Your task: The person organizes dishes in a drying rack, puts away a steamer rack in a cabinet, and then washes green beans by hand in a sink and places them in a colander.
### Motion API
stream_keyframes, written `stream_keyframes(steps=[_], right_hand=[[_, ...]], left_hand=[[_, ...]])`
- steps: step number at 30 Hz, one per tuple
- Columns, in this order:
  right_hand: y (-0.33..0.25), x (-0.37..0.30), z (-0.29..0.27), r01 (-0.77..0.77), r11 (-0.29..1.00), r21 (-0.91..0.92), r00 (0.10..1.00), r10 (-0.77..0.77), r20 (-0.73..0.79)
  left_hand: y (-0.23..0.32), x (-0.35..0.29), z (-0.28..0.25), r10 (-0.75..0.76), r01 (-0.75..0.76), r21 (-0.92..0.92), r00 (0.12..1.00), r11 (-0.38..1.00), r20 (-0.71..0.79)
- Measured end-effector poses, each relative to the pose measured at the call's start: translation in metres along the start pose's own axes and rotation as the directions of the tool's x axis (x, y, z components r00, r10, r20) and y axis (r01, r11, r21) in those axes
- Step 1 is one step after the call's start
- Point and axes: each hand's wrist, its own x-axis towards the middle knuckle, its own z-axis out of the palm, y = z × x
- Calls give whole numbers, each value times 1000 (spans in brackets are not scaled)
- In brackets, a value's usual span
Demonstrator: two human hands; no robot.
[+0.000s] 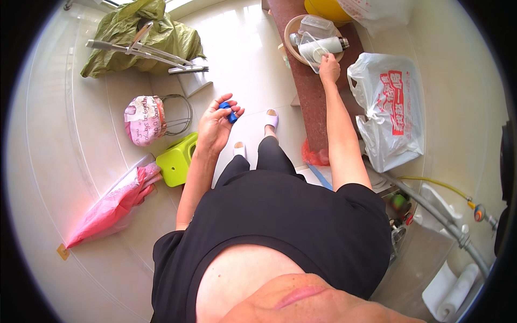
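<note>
My left hand (214, 128) is raised in front of my body, its fingers curled around a small blue object (229, 113) whose kind I cannot make out. My right hand (329, 70) reaches forward and pinches the edge of a clear plastic lid (310, 49) over a beige basin (288, 33). Inside the basin lie a white bottle (332, 45) with a dark end and a clear plastic container (316, 25). The lid partly covers the bottle.
The basin stands on a reddish-brown counter (316, 110), beside a white plastic bag (396, 124). On the left are a green stool (173, 164), a pink folded umbrella (116, 207), a round patterned seat (144, 121) and an olive cover (129, 35). A yellow hose (436, 183) runs at right.
</note>
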Motion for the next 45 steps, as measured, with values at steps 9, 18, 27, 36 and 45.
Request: stream_keyframes(steps=[9,18,27,36,45], right_hand=[[-16,62,33,87,960,-266,996,-85,18],[-107,-56,-61,-193,586,787,936,-130,326],[-110,-117,-53,-182,616,766,983,129,129],[113,39,65,-289,870,400,841,430,-328],[105,63,85,-339,872,352,907,403,-124]], left_hand=[[9,76,72,32,-30,-104,999,994,18],[-2,110,94,13,-14,3,985,1000,174],[-41,119,105,-113,34,533,987,846,116],[-18,134,10,-182,228,603,974,765,-139],[-12,127,-18,-194,320,565,942,760,-273]])
